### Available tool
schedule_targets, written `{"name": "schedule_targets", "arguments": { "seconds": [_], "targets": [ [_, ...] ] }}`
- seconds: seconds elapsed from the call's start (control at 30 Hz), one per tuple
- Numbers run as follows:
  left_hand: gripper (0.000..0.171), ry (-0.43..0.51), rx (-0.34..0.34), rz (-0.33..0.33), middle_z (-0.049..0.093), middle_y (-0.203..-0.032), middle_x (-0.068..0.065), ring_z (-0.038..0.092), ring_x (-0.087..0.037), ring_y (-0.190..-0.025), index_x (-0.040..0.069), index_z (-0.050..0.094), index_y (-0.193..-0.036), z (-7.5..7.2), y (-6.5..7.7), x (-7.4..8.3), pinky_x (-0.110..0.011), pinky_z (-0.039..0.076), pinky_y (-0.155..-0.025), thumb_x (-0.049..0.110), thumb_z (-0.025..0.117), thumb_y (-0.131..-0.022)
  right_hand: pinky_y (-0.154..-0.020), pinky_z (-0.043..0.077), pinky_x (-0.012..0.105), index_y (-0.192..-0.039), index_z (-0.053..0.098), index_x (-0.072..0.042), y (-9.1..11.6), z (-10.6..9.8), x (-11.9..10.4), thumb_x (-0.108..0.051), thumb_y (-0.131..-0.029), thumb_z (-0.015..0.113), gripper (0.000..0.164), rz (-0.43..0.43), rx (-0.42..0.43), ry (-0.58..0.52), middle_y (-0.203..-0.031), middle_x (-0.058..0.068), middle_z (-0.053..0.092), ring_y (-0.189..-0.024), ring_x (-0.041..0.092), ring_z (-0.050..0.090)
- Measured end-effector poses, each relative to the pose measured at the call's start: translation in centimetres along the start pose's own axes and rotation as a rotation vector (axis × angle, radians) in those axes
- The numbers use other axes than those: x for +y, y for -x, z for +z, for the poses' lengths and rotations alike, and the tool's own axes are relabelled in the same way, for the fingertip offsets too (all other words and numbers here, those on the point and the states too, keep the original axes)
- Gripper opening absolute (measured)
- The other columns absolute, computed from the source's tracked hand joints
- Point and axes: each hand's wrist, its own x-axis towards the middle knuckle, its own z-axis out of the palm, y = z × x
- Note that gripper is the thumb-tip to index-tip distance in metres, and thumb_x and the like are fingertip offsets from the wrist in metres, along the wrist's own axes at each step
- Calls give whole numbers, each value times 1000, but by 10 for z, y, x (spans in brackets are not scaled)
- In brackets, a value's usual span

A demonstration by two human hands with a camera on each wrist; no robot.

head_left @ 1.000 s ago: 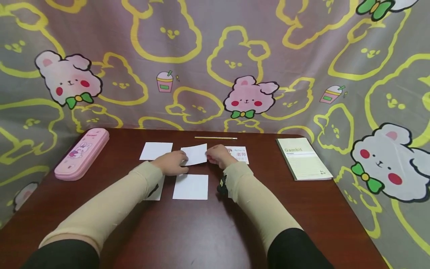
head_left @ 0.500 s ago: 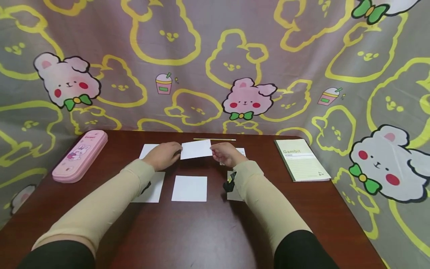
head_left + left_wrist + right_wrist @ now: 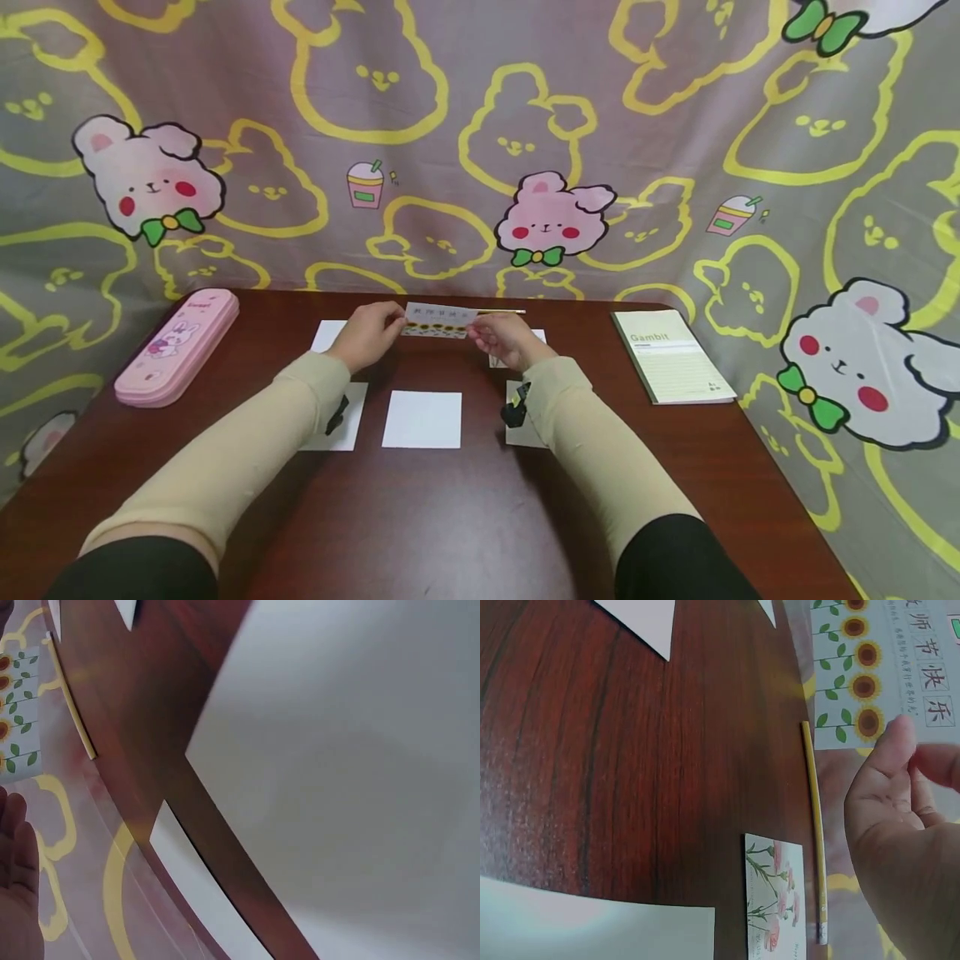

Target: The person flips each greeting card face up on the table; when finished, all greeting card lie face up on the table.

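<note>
- Right grip (image 3: 504,337) pinches the sunflower card (image 3: 437,318) at 3 o'clock; left grip (image 3: 367,335) apparently pinches 9 o'clock, contact partly hidden.
- Card raised above the desk (image 3: 450,517), 12 o'clock from the white card (image 3: 422,419).
- Pinch lightly, evenly, to avoid bending it.

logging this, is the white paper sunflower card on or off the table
Off: left hand and right hand hold the card up at its ends.

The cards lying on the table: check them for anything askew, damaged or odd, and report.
No damage or spill shows. One thing stands out: the flower card near the pencil lies printed side up, while the other cards on the table show plain white where visible. That may be deliberate.
</note>
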Motion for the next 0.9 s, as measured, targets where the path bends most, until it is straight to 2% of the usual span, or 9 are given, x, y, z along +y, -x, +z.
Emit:
{"name": "schedule_targets", "arguments": {
  "seconds": [0.1,0.23,0.33,0.47,0.63,0.77,0.9],
  "targets": [
    [19,44,0,-35,70,-101,-15,63,-28,-87,-1,70,-113,0,-1,2,-46,52,-80,14,61,-105,-65,55,19,-114,65,6,-1,1,1,-5,-104,59,16,-36,-6,26,-87,7,68,-73,10,66],
    [19,82,13,-71,70,-98,-15,62,-28,-84,-2,69,-113,2,-2,2,-46,52,-80,13,61,-105,-80,54,29,-109,64,1,-3,2,6,-8,-103,62,11,-97,26,132,-91,4,65,-77,11,62],
    [19,125,31,-124,70,-100,-17,63,-31,-87,-3,69,-111,6,-4,1,-48,52,-82,13,61,-104,-89,53,37,-110,63,1,-5,4,10,-9,-103,62,12,-140,57,218,-94,3,63,-83,14,62],
    [18,186,57,-214,68,-100,-18,63,-33,-92,-3,67,-109,11,-6,2,-47,51,-84,13,60,-102,-90,56,40,-111,63,3,-6,8,12,-7,-102,63,13,-176,80,257,-92,4,64,-84,15,65],
    [17,198,77,-285,66,-96,-16,61,-32,-89,-3,66,-104,15,-7,1,-44,50,-80,12,60,-100,-87,59,39,-107,64,4,-8,14,15,-5,-100,65,12,-209,122,296,-87,4,64,-80,14,64],
    [20,190,44,-319,67,-98,-17,62,-32,-90,-4,66,-106,17,-7,1,-44,50,-81,14,59,-100,-83,60,37,-107,64,4,-9,18,19,-5,-99,65,12,-225,175,324,-89,6,63,-81,17,66],
    [31,299,-32,-416,64,-113,-22,59,-33,-100,-8,63,-117,21,-7,2,-46,49,-88,18,54,-104,-86,59,36,-114,66,7,-9,18,22,-3,-97,63,19,-204,184,357,-102,14,66,-93,25,68]
  ]
}}
